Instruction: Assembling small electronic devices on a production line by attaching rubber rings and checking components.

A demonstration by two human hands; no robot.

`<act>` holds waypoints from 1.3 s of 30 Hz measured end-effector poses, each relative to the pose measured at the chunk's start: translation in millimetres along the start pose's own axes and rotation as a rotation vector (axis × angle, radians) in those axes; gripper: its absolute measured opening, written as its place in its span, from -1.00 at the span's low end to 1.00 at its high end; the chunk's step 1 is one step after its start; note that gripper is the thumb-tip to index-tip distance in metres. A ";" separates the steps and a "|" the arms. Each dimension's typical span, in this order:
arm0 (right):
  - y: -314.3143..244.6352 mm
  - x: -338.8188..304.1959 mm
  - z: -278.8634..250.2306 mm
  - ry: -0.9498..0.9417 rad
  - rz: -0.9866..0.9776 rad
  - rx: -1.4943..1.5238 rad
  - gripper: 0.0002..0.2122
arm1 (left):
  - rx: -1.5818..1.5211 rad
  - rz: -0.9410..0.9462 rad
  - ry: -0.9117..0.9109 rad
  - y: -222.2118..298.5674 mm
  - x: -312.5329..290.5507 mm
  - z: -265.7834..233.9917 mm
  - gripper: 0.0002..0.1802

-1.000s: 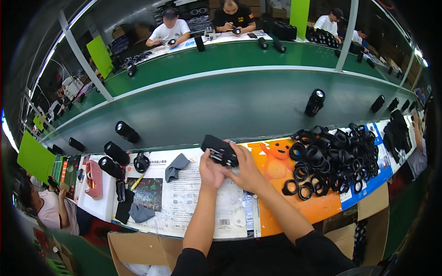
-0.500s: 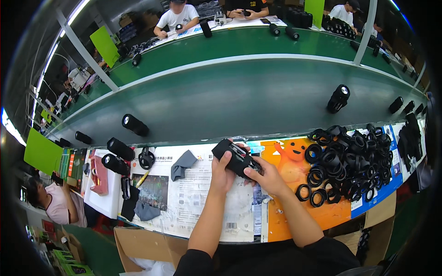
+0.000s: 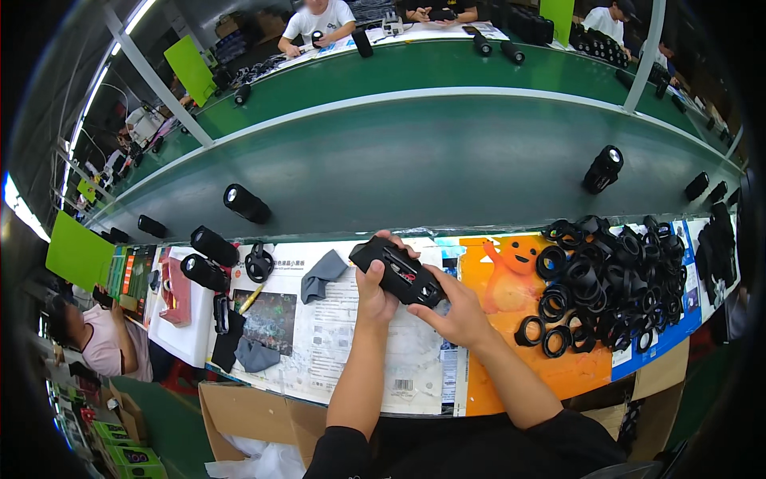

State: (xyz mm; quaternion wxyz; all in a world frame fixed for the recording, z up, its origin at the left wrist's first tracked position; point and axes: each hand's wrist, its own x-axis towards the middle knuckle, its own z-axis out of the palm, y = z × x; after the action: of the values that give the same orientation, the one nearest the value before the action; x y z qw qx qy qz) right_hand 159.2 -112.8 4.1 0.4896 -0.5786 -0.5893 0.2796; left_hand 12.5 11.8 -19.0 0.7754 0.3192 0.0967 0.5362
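Observation:
Above the papered bench I hold a black cylindrical speaker body [image 3: 392, 268] in both hands. It lies tilted, its right end lower, and an open slot along its side shows small red and pale parts within. My left hand [image 3: 375, 297] is closed round the left end, its fingertips showing over the far edge. At the other end my right hand [image 3: 461, 313] grips with the thumb along the near side. To the left lies a crumpled grey cloth [image 3: 322, 276]. A large heap of black plastic rings [image 3: 586, 279] covers the right part of the bench.
Beyond the bench runs a green conveyor [image 3: 415, 172] carrying black speakers [image 3: 246, 203]. Left are more speakers [image 3: 205, 273], a yellow pen [image 3: 250, 300], another grey cloth [image 3: 257, 357] and a white foam tray [image 3: 177, 342]. A cardboard box [image 3: 247, 415] stands below. Co-workers sit across and at left.
The speaker body has turned in my hands, so its slotted side faces up more. My right fingers have shifted along its end. The whole view has moved slightly.

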 end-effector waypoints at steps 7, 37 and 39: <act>5.2 -2.5 2.4 -0.044 0.096 0.203 -0.26 | -0.114 -0.083 -0.078 -5.7 0.2 -7.5 -0.19; 20.2 -6.3 6.4 -0.070 0.105 0.433 -0.18 | -0.014 -0.121 -0.169 -6.2 -4.4 0.7 -0.25; 21.1 -6.3 6.2 -0.073 0.107 0.466 -0.19 | -0.011 -0.120 -0.172 -6.9 -5.0 2.0 -0.24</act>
State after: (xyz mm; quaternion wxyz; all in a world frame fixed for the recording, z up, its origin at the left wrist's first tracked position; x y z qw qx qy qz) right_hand 161.3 -113.7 -18.7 0.5728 -0.4702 -0.4946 0.4541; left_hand 16.8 5.0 -22.5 0.8134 0.3534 0.0456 0.4598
